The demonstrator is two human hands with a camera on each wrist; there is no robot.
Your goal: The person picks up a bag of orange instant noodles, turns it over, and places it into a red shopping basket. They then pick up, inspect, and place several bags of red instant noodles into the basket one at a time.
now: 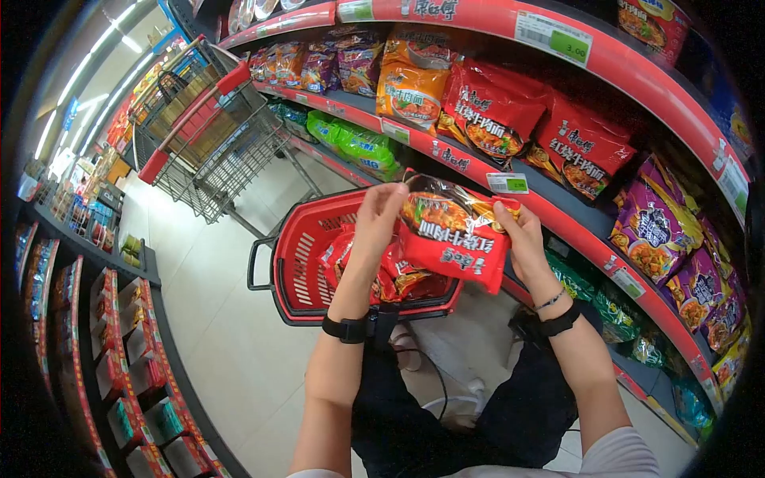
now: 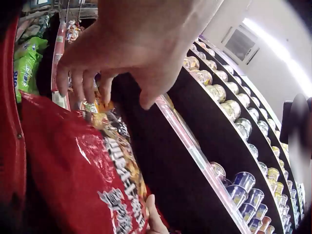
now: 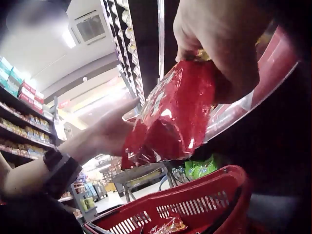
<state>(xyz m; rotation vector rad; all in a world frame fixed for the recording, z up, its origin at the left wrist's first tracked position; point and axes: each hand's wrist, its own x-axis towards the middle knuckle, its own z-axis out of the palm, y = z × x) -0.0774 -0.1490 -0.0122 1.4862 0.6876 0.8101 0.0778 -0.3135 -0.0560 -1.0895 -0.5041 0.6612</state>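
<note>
A red packet of instant noodles [image 1: 456,239] is held up over the red shopping basket [image 1: 296,248]. My right hand [image 1: 526,245] pinches it at the right end, thumb on the printed face. At the packet's other end is my left hand [image 1: 378,217]; in the left wrist view that hand [image 2: 129,58] has its fingers loosely bent and spread, just above the packet [image 2: 73,161], gripping nothing. More red noodle packets [image 1: 410,284] lie in the basket, partly covered by the held packet and the left forearm.
To the right runs a shelf with red noodle packets [image 1: 494,111], purple packets [image 1: 655,227] and price tags. A green packet [image 1: 355,145] lies on a lower shelf. A metal shopping cart [image 1: 215,151] stands beyond the basket. Another shelf [image 1: 103,342] lines the left side.
</note>
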